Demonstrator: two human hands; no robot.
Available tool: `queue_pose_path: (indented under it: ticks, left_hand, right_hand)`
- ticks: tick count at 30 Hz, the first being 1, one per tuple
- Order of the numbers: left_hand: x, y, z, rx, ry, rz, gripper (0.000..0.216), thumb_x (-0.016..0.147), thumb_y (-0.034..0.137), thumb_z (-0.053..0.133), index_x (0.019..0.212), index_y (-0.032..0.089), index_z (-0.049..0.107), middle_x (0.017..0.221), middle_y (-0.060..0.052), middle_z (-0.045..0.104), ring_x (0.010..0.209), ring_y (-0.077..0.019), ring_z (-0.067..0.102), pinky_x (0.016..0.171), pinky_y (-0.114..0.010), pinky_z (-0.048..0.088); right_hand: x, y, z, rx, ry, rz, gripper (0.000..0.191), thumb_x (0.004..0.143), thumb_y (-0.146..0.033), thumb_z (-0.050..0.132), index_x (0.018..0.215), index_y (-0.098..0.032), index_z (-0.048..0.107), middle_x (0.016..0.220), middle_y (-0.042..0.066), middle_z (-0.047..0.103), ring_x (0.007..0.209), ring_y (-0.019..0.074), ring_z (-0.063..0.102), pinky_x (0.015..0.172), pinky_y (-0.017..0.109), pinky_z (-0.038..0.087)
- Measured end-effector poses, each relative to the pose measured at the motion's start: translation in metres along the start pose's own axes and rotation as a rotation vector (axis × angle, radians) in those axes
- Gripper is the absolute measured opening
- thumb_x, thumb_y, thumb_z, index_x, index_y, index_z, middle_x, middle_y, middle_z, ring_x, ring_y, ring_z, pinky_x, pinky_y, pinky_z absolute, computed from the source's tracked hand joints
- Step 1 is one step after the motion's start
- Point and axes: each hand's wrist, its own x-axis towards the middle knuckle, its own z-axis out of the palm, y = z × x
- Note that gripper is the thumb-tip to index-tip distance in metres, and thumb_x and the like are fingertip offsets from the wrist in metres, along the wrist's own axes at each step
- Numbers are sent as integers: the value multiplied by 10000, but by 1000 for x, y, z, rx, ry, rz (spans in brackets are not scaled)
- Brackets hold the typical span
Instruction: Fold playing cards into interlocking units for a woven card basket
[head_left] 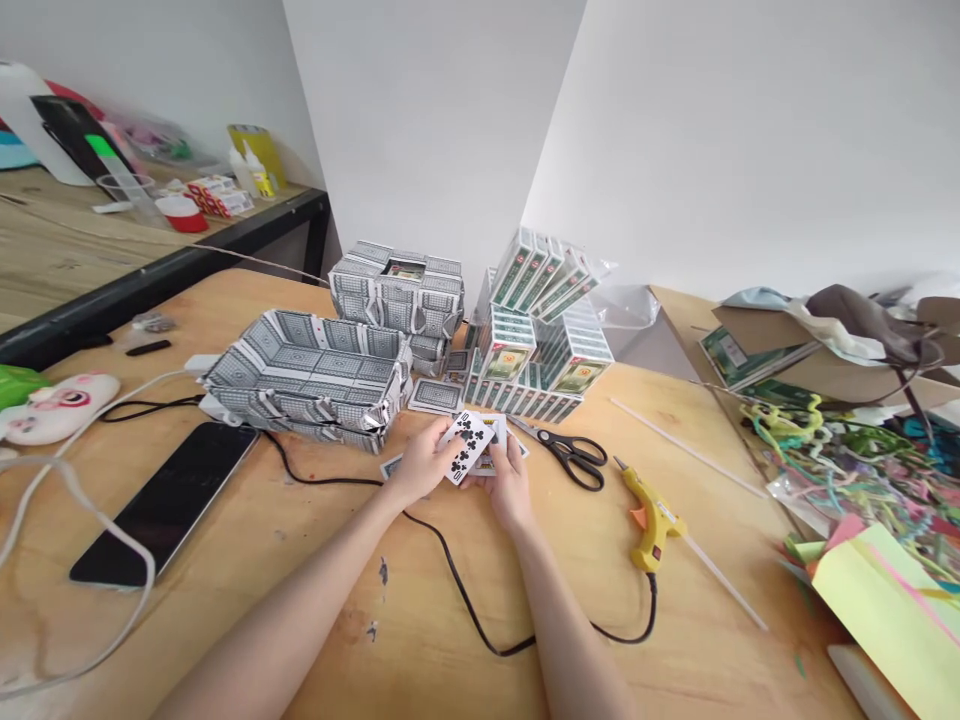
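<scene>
My left hand (427, 460) is closed on a ten of clubs playing card (471, 447), its face toward me. Beside it, my right hand (507, 485) grips other playing cards (489, 462), partly covered by the ten. More cards (436, 396) lie on the table just beyond my hands. To the left sits an open tray-like box (315, 385) built from folded playing cards. A second card-built box (401, 290) with an opening in its top stands behind it. Black-handled scissors (574, 455) lie right of my right hand.
Boxed card decks (540, 340) are stacked at the back. A yellow glue gun (652, 520) with a black cable lies right, near thin white sticks (682, 445). A phone (165, 510) and white cable (82, 490) are left. Pipe cleaners (855, 460) and coloured paper (885, 600) fill the right edge.
</scene>
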Motion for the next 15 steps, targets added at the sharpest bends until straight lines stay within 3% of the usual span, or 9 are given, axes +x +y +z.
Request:
queue_pose_path:
  ticks: [4,8,11,15]
  left_hand:
    - [-5,4,-3,-32,-77,14,330,747,244,484,1068,168,490,791,-23,605,665,-149,552,578,-238,435]
    - [-8,6,-4,-86,-195,28,558,773,240,485,1283,196,261,852,-46,612,653,-143,553,611,-260,446]
    - [-9,5,-4,-7,-208,32,499,779,234,475,1246,203,302,866,-51,599,680,-150,555,628,-265,445]
    - [-11,3,-6,41,-167,49,267,770,284,507,1012,184,452,781,-19,566,683,-149,530,608,-248,421]
  right_hand:
    - [-2,4,1,-12,55,-25,279,792,-488,477,889,-230,438,711,-19,557,541,135,579,404,247,504]
    - [-6,2,3,-80,27,-2,274,729,-393,605,841,-237,410,703,-43,543,525,122,568,368,222,484]
    - [-8,0,2,-117,-3,28,293,699,-374,638,832,-226,424,704,-37,555,491,120,562,335,214,463]
    - [-7,-2,0,-151,25,25,286,653,-376,681,752,-187,489,628,-31,554,439,109,530,316,210,446]
